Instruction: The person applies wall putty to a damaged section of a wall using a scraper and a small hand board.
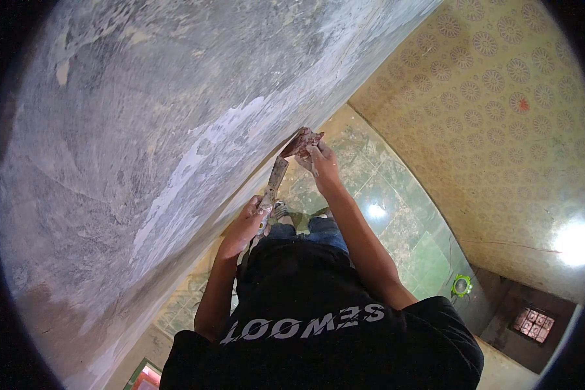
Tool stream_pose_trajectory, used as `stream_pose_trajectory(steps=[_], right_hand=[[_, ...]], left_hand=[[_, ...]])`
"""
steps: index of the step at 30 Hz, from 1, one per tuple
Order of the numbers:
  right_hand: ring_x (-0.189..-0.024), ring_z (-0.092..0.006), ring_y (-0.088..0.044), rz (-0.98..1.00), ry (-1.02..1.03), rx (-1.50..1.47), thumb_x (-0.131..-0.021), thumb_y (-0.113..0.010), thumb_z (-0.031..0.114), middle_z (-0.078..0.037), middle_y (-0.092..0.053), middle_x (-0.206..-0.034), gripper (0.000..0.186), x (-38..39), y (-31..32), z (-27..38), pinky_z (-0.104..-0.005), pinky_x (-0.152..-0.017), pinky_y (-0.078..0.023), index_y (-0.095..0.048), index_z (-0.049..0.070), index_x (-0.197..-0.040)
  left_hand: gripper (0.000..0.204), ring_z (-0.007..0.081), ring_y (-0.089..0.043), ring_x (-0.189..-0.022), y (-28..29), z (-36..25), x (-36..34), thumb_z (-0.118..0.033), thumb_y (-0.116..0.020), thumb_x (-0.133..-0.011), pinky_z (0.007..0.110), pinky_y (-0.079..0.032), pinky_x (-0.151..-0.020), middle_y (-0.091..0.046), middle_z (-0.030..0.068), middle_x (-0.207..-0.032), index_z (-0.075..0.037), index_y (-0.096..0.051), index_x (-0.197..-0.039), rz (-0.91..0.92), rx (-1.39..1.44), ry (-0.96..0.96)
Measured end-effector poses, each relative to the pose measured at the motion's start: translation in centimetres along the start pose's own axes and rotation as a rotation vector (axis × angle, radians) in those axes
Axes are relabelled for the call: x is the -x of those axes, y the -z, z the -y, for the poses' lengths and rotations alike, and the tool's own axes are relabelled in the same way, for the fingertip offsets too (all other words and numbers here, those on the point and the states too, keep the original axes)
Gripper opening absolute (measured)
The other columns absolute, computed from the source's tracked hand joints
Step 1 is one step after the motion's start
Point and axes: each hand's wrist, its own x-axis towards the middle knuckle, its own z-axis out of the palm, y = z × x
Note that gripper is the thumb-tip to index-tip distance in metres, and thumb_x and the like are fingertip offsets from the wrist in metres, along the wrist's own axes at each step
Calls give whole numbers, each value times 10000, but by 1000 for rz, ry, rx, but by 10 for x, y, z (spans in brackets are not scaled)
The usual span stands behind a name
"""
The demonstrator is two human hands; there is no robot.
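Observation:
My left hand (242, 226) is closed round the handle of a putty knife (277, 174), its narrow, stained blade pointing up and away from me. Farther off, my right hand (322, 162) grips a reddish-brown flat plate (299, 143) smeared with pale putty; its exact kind is unclear. The knife's tip lies close beside the plate's lower edge, and I cannot tell whether they touch. Pale smears coat the right fingers. Both tools are close to the grey plastered wall (143, 97) on my left, where a white streak of filler (195, 156) runs along the surface.
A wall with round flower-like patterns (474, 97) rises on the right. Below lies a green tiled floor (396, 221) with dusty stains. A bright green round object (461, 286) is at the lower right, near a small grilled window (534, 324).

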Motion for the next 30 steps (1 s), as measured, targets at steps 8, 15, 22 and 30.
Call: stream_pose_trajectory(steps=[8, 15, 22, 30], right_hand=[[-845, -116, -580, -166, -8, 36, -916, -467, 76, -23, -590, -960, 252, 10, 65, 3, -355, -828, -542, -544, 45, -1154], [-698, -124, -565, -220, -80, 36, -860, -499, 83, -34, -586, -827, 388, -71, 130, -46, -309, -645, -531, -521, 7, -1239], [-713, -143, -585, -267, 81, 104, -841, -484, 88, -74, -646, -865, 320, -95, 135, -38, -298, -638, -467, -587, 11, -1134], [-745, -119, -563, -252, 41, 278, -858, -489, 80, -47, -613, -832, 256, -98, 122, -10, -277, -683, -459, -603, -6, -1070]], left_hand=[[264, 76, -524, -563, -6, 4, -14, -150, -452, -945, 240, -439, -486, -568, 25, -837, -26, -446, -1178, 13, 3, -39], [203, 114, -502, -474, -79, -10, -46, -114, -475, -933, 254, -378, -403, -534, 42, -802, -53, -435, -1123, -73, 33, -7], [192, 95, -510, -544, -134, -35, -71, -124, -453, -950, 241, -397, -461, -527, 20, -787, -61, -463, -1131, -121, -58, 82], [168, 97, -508, -536, -148, -41, -74, -154, -443, -962, 238, -397, -462, -523, 23, -784, -65, -470, -1102, -126, -108, 55]])
